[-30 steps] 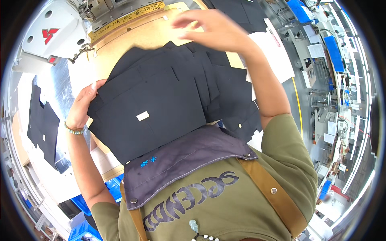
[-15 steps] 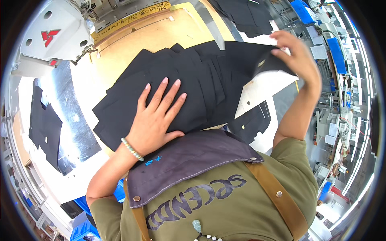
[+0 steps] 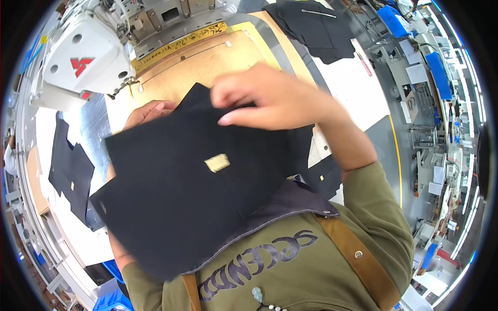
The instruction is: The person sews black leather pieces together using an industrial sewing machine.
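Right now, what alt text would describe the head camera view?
A black fabric panel with a small cream label fills the centre, the person's blurred right hand over its upper part and left hand partly hidden behind its upper-left edge. A white sewing machine stands upper left.

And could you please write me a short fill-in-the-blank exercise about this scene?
1. The fabric piece bearing the large pale patch is ____ in colour.
2. The white machine head carries a ____ emblem.
3. The hand partly hidden behind that fabric is the person's ____ one.
4. The floor line at the picture's right is ____.

Missing words: black; red; left; yellow.
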### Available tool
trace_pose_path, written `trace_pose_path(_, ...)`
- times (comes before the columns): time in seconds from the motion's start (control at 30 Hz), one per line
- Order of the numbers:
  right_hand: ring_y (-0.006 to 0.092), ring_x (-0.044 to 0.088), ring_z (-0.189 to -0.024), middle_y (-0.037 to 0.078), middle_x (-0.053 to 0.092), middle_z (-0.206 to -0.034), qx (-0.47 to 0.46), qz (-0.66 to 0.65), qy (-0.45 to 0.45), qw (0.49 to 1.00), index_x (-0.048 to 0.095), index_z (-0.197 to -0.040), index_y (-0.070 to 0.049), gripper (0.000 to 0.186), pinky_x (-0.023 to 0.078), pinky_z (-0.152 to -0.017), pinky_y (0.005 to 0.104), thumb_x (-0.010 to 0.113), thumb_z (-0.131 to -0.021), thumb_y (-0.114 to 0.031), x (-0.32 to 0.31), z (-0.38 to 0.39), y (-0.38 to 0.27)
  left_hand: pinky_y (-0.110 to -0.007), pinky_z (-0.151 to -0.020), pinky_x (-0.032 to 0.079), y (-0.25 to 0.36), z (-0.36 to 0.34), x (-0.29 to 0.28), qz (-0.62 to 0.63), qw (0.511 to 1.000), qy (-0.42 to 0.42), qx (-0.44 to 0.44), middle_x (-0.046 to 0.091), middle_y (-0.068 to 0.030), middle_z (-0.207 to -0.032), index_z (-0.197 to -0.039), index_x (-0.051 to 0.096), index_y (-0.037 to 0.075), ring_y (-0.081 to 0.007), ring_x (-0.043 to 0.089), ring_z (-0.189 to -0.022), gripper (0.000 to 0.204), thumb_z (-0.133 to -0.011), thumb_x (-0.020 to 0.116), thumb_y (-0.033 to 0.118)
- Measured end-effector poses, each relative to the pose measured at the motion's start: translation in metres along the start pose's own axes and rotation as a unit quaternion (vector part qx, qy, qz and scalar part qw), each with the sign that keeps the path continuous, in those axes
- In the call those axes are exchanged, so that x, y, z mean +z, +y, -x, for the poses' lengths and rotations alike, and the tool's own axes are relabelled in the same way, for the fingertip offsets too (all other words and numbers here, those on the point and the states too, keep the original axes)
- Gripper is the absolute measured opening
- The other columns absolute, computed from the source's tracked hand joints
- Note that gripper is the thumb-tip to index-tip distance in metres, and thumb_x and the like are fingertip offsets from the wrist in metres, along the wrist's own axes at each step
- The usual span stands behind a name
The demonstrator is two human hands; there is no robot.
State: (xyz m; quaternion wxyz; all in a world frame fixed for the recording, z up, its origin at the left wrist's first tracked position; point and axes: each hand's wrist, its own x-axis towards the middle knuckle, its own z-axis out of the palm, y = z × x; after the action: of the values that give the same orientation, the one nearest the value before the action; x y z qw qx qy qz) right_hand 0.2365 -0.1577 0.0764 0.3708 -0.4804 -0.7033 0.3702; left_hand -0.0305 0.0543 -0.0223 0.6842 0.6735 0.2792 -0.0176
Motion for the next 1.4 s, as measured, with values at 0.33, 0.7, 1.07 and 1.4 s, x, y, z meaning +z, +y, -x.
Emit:
trace_pose_path(0.33,0.0385,0.052,-0.138,0.019,0.053,-0.154,-0.075,0.305,0.023,0.949,0.063,-0.142,-0.007,0.073,0.042,-0.114,0.0516,0.082,-0.085,-0.049,0.048,0.01,0.058,-0.026,-0.069,0.047,0.034,-0.019,0.027,-0.214,0.956,0.145,0.137,0.069,-0.0002,-0.087,-0.096,0.071,-0.004,-0.0072,0.057,-0.074,0.011,-0.1,0.072,0.006)
trace_pose_path(0.7,0.0361,0.052,-0.139,0.018,0.053,-0.154,-0.089,0.303,0.046,0.948,0.063,-0.144,-0.008,0.07,0.038,-0.116,0.054,0.077,-0.091,-0.052,0.033,0.034,0.08,-0.038,-0.077,0.055,0.137,0.094,0.046,-0.43,0.629,0.425,0.489,0.071,-0.0214,-0.096,-0.115,0.065,-0.014,-0.0297,0.067,-0.084,0.02,-0.108,0.053,0.0)
trace_pose_path(1.07,0.0326,0.061,-0.132,0.009,0.068,-0.141,0.1,0.386,0.251,0.882,0.077,-0.118,-0.009,0.027,0.047,-0.112,0.0439,0.074,-0.097,-0.025,-0.117,0.091,0.147,-0.043,-0.075,0.054,0.052,-0.003,0.093,-0.464,0.812,0.169,0.31,0.066,-0.0153,-0.1,-0.114,0.073,0.0,-0.0362,0.066,-0.08,0.021,-0.093,0.075,0.005)
trace_pose_path(1.4,0.043,0.052,-0.141,0.028,0.057,-0.149,0.225,0.539,0.242,0.775,0.058,-0.148,-0.002,0.064,0.04,-0.122,0.0462,0.058,-0.085,0.003,-0.281,0.106,0.253,-0.037,-0.072,0.052,0.027,-0.034,0.067,-0.315,0.928,0.159,0.121,0.068,-0.0158,-0.09,-0.112,0.069,-0.006,-0.029,0.064,-0.074,0.016,-0.102,0.068,0.007)
